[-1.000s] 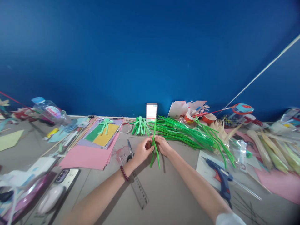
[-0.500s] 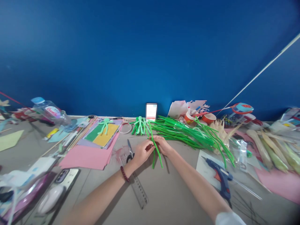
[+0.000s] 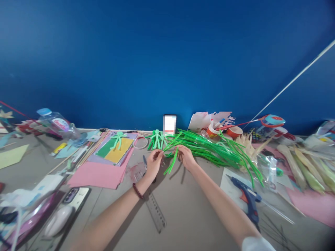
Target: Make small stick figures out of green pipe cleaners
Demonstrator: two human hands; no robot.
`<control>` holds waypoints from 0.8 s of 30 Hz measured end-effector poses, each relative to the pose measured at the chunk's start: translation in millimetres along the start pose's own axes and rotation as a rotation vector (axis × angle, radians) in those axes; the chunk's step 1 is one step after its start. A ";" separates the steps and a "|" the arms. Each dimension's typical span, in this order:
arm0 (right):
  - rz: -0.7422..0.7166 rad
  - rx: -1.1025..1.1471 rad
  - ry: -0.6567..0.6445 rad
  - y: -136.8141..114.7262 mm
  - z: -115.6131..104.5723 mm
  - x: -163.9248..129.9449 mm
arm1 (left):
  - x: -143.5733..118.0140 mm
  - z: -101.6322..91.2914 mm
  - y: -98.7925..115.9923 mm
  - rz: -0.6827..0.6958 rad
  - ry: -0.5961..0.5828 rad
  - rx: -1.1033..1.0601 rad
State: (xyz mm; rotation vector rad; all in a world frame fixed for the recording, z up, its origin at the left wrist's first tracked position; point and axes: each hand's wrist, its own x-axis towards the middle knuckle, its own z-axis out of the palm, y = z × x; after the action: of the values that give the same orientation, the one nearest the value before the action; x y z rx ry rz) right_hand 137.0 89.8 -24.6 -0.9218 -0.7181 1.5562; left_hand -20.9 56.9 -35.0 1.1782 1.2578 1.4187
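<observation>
Head camera was our only view, looking down along both forearms to the far edge of the grey table [image 3: 183, 209]. We had our left hand [image 3: 154, 162] closed in a pinch on one end of the bent green pipe cleaners [image 3: 171, 161], and our right hand [image 3: 186, 157] pinched the other side of the same bundle; the stems crossed between the two hands, just above the tabletop, with loose ends sticking down toward us and up toward the wall. A beaded bracelet [image 3: 137, 191] sat on our left wrist.

Just behind our hands stood a finished green pipe-cleaner figure [image 3: 157, 139], and to its right a big pile of green stems [image 3: 209, 148] spread across the table, close to our right hand. A clear ruler [image 3: 156, 211] lay under our left forearm, and scissors [image 3: 144, 164] lay just beside the left hand, partly hidden by it. A blue glue gun [image 3: 246, 198] rested on white paper to the right of our right arm. Pink paper sheets [image 3: 99, 174] lay to the left, well apart from both hands.
</observation>
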 end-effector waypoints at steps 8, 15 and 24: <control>-0.123 0.039 0.341 0.7 -8.2 5.6 | 0.6 -1.3 4.6 -0.039 0.086 -0.126; -0.165 0.039 0.541 0.0 -11.5 8.1 | -7.3 -0.8 8.0 0.080 0.016 0.059; -0.194 0.066 0.605 -3.1 -17.1 13.7 | -13.2 -0.5 7.0 0.172 -0.028 0.181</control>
State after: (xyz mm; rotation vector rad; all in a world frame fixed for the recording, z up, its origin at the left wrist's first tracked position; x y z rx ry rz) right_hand 152.5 103.1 -33.1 -1.1605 -0.3077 1.0404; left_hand -19.3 43.1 -29.4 1.4534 1.3120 1.4285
